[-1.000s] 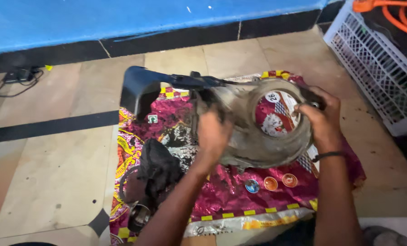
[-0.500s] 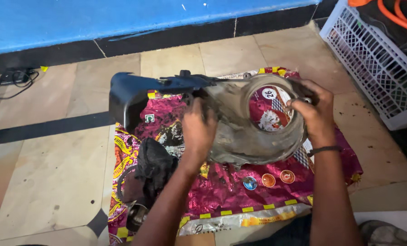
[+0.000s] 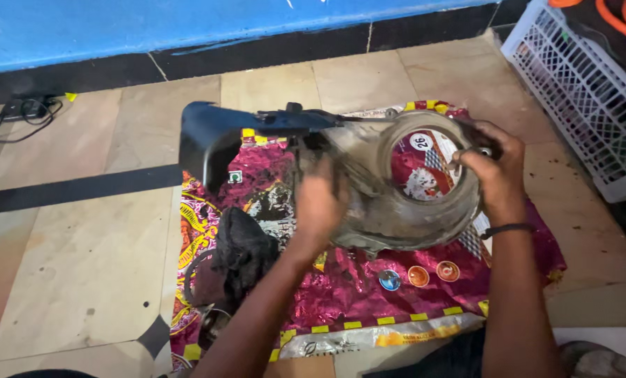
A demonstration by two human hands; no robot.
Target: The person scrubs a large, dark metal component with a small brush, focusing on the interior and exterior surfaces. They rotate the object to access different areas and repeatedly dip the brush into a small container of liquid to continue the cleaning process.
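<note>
Both hands (image 3: 404, 189) grip dusty housing (image 3: 397, 224), seemingly mid-mat (image 3: 425, 294)

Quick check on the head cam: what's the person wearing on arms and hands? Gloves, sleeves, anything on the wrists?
No gloves: both the left hand and the right hand are bare. No sleeves show either; both forearms are uncovered as far as the bottom edge of the frame. The only item worn is a thin dark band around the right wrist. The left hand is motion-blurred, so finer detail there, such as rings, cannot be made out.
</note>
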